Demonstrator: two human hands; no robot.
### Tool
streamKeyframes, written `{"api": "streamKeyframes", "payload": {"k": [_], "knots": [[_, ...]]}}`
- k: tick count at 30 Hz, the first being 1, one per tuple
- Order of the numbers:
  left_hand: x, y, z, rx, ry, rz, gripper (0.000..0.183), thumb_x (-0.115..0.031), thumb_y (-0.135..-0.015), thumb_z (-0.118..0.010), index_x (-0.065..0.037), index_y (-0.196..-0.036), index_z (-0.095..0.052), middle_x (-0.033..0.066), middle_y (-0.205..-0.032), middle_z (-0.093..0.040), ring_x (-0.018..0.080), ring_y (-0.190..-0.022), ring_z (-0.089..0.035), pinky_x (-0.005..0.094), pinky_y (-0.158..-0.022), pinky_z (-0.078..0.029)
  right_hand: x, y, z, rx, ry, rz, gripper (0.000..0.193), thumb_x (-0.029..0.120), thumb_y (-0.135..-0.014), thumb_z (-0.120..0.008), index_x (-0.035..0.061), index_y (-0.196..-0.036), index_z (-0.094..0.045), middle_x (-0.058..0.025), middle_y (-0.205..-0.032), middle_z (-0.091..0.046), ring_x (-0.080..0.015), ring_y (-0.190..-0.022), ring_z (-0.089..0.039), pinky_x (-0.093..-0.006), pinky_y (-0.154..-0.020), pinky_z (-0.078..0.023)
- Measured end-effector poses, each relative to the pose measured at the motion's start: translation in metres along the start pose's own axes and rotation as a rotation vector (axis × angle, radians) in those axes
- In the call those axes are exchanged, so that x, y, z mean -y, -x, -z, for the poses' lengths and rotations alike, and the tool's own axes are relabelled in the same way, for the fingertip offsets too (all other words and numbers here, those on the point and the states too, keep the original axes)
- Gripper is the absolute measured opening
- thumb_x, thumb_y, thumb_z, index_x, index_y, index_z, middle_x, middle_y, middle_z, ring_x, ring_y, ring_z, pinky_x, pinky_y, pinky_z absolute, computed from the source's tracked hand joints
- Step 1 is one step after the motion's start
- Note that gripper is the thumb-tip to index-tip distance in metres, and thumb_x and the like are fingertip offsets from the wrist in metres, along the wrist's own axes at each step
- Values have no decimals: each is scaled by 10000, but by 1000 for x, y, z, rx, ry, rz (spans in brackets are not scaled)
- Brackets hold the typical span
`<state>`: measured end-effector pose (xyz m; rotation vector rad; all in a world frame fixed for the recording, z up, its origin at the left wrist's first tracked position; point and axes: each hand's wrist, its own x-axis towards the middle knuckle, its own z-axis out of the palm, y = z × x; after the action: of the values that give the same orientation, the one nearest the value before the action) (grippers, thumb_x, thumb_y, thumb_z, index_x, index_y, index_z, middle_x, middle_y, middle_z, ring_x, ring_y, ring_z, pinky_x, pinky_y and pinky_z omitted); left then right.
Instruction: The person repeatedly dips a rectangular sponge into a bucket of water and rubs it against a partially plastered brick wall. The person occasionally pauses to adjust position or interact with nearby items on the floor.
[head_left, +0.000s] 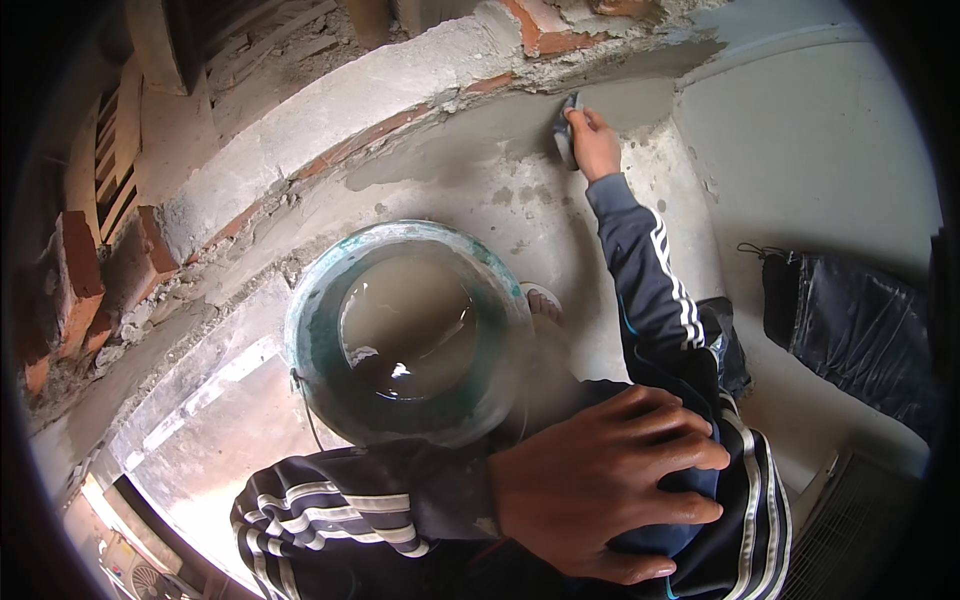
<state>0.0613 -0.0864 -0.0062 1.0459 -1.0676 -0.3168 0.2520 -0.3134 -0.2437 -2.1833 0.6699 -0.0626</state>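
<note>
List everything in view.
Round plastic bucket: 1, green, centre
Cloudy liquid: 1, brownish, in bucket
Small flat tool: 1, grey, upper centre
Damp cement: 1 band, grey, upper centre
Masonry ledge: 1, pale grey, upper left
Rectangular bricks: several, orange, left and top
Slatted wood: 1, brown, upper left
Crinkled sheeting: 1+, black, right
Mesh panel: 1, dark, lower right
Fan unit: 1, pale, lower left
Sandalled foot: 1, white strap, beside bucket
Right hand: 1, dark sleeve, holding tool
Left hand: 1, dark sleeve, lower centre
</note>
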Motion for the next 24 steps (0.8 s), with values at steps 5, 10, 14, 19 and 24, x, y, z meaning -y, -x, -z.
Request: {"api": "streamKeyframes", "payload": {"k": [5, 10, 14, 19, 24], "knots": [[0, 1, 4, 37, 18, -15, 378, -350, -722, -641, -120, -1015, -578, 126, -1135, -472, 297, -1065, -459, 440, -884, -355, 15, -4, -14, -98, 265, -74, 685, 498, -770, -531, 9, -1249, -508, -291, -1246, -465, -377, -1126, -497, -388, -983, -375], [-2, 3, 2, -50, -21, -32, 375, -348, -722, -640, -123, -1015, -575, 126, -1133, -473, 297, -1060, -462, 440, -872, -356, 52, 71, -41, 220, 350, 84, 648, 495, -766, -524, 44, -1230, -535, -236, -1211, -512, -357, -1103, -524, -399, -935, -413], [-4, 6, 2, -71, -16, -37, 360, -341, -713, -650, -120, -988, -583, 125, -1112, -479, 297, -1056, -464, 436, -864, -358, 36, 62, -31, 403, 91, 162, 622, 497, -758, -534, 42, -1180, -575, -225, -1101, -599, -351, -1036, -571, -382, -888, -440], [-3, 9, -6, -153, -22, -98, 323, -329, -691, -666, -103, -914, -602, 123, -1071, -491, 291, -1024, -472, 424, -834, -372, 4, 11, -3, -106, 253, 88, 630, 519, -751, -547, 57, -1177, -583, -246, -1169, -556, -370, -1081, -540, -410, -912, -422], [0, 13, -17, -192, -13, -89, 291, -323, -677, -671, -88, -845, -634, 121, -1052, -513, 268, -1004, -479, 408, -819, -382, 33, 54, -24, 147, 460, 342, 583, 450, -735, -610, 73, -1180, -590, -205, -1172, -565, -359, -1054, -557, -394, -912, -423]]}}
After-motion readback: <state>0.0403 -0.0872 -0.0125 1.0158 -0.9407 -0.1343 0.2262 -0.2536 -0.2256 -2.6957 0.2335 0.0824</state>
